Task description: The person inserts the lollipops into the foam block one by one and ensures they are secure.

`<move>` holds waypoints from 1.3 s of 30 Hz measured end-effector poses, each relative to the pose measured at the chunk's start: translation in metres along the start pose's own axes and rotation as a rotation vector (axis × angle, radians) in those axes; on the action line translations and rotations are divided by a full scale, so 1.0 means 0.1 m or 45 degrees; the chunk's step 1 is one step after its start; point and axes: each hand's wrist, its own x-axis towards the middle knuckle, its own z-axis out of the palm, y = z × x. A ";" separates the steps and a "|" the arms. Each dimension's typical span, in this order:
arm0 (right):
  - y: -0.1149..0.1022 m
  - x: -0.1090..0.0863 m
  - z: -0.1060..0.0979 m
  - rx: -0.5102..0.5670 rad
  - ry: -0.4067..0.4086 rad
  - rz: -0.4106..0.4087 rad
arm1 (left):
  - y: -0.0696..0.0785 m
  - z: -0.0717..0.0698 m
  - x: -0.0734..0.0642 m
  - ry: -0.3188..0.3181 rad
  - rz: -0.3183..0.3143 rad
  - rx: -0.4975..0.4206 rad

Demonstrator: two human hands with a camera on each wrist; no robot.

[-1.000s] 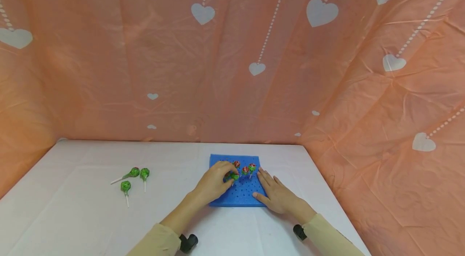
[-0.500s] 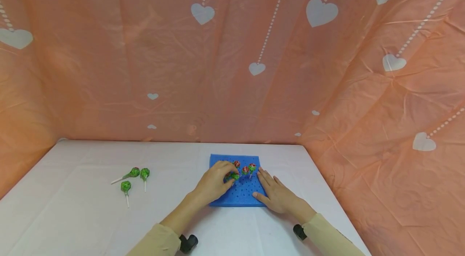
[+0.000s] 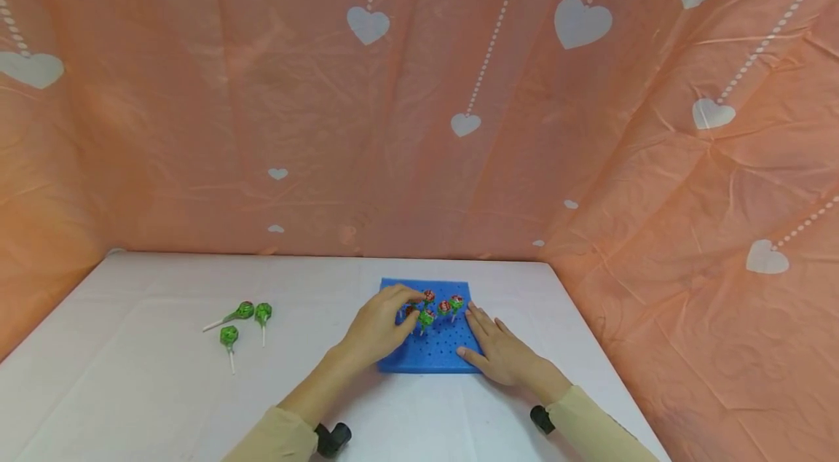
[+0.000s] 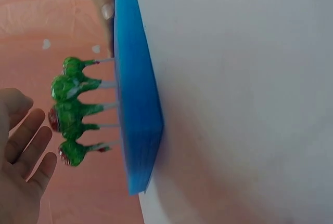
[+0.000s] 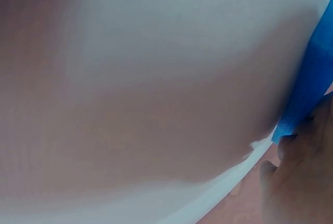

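Note:
A blue block with many small holes [image 3: 432,360] lies on the white table. Several lollipops in green and red wrappers [image 4: 67,86] stand in it by their white sticks. My left hand [image 3: 378,325] hovers over the block's left part, fingers spread and apart from the lollipops; in the left wrist view the hand [image 4: 21,156] holds nothing beside their heads. One green lollipop [image 3: 427,318] stands right at its thumb. My right hand [image 3: 501,353] rests flat on the block's right edge with fingers straight; the right wrist view shows the same hand [image 5: 302,172] against the blue side.
Three loose green lollipops, among them one with its stick toward me [image 3: 229,336], lie on the left of the white table [image 3: 144,374]. An orange curtain with white hearts [image 3: 419,156] hangs behind and to the right.
My left hand has let go of the green lollipop, its fingers have spread and it has drawn slightly left. The lollipop stays standing in the block. The right hand keeps its place.

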 end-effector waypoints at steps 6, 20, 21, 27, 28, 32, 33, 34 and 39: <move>-0.01 -0.01 -0.02 0.016 -0.007 -0.008 | -0.11 -0.15 -0.04 0.070 -0.002 0.037; -0.01 -0.01 -0.02 0.012 -0.006 -0.014 | -0.48 -0.61 -0.30 0.160 -0.099 0.183; -0.02 -0.01 -0.03 0.010 -0.008 -0.014 | -0.49 -0.65 -0.32 0.168 -0.097 0.185; -0.02 -0.01 -0.03 0.019 -0.022 -0.017 | -0.63 -0.89 -0.47 0.189 -0.125 0.207; -0.02 -0.01 -0.03 0.022 -0.025 -0.021 | -0.66 -0.93 -0.49 0.189 -0.135 0.212; -0.01 -0.02 -0.02 0.019 -0.016 -0.053 | -0.74 -1.11 -0.60 0.193 -0.166 0.221; -0.01 -0.02 -0.02 0.016 -0.016 -0.060 | -0.76 -1.15 -0.62 0.190 -0.180 0.229; 0.00 -0.02 -0.02 0.010 -0.015 -0.064 | -0.77 -1.20 -0.65 0.184 -0.193 0.235; 0.01 -0.01 -0.01 0.003 -0.016 -0.054 | -0.89 -1.41 -0.78 0.141 -0.278 0.252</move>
